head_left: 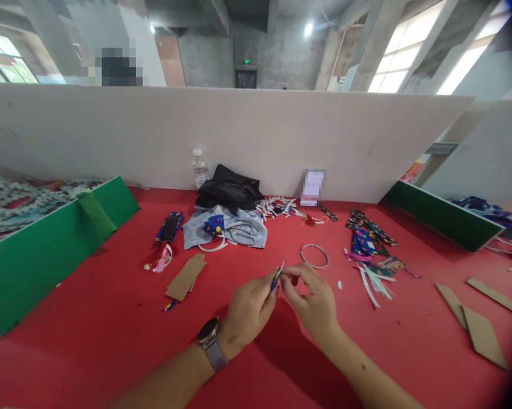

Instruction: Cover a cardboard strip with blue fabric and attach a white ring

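Note:
Above the red table, my left hand [250, 309] is closed, pinching a small blue cloth piece [276, 279] with a white strip along its edge. My right hand [313, 298] is pinched shut with its fingertips against the right side of that piece; what exactly lies between them is hidden. A roll of tape or ring [315, 246] lies flat just beyond my right hand. Left of my hands rest brown cardboard strips [183, 278]. A small white scrap [340, 285] lies to the right.
Grey cloth with scissors [245, 233], a black bag [228, 190] and a bottle [200, 170] stand at the back. Patterned cloth strips and white tassels [375, 284] lie right, near more cardboard [485, 336]. Green boards [60, 255] and a white partition [260, 136] bound the table.

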### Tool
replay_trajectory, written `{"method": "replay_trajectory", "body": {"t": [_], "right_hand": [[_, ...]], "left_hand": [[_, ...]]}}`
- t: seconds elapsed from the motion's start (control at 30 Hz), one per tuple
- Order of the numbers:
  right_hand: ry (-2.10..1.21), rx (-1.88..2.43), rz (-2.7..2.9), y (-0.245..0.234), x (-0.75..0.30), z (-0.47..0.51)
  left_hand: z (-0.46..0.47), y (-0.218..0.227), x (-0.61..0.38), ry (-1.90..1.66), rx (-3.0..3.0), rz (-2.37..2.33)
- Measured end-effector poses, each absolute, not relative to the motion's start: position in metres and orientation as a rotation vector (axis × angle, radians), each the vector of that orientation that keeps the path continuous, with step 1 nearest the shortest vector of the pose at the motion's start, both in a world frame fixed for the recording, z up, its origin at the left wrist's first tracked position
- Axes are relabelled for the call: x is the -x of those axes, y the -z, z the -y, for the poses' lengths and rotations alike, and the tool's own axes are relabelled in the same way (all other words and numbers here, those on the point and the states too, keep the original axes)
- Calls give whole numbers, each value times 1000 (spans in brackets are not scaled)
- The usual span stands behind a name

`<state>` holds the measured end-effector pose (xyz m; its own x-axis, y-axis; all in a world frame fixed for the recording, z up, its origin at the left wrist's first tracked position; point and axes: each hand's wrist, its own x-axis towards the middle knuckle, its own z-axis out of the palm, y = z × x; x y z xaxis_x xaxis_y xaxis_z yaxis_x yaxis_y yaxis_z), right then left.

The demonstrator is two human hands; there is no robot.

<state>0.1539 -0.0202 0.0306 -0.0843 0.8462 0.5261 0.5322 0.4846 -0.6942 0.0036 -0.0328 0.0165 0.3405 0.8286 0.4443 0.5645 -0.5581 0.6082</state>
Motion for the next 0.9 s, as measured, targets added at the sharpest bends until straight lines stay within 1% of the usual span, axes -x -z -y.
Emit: {"method": "replay_trajectory", "body": {"t": [0.47, 0.63, 0.9], "right_hand": [[-389, 1169, 1756, -32, -154, 19], [-401, 1134, 1752, -32, -154, 19], [-396, 1118, 1780, -34, -156, 18]], "left_hand": [[31, -14, -3, -1048, -2332, -1249], [30, -12, -2, -1117, -2364, -1231], [28, -10, -1, -1133, -2433, -1248]]}}
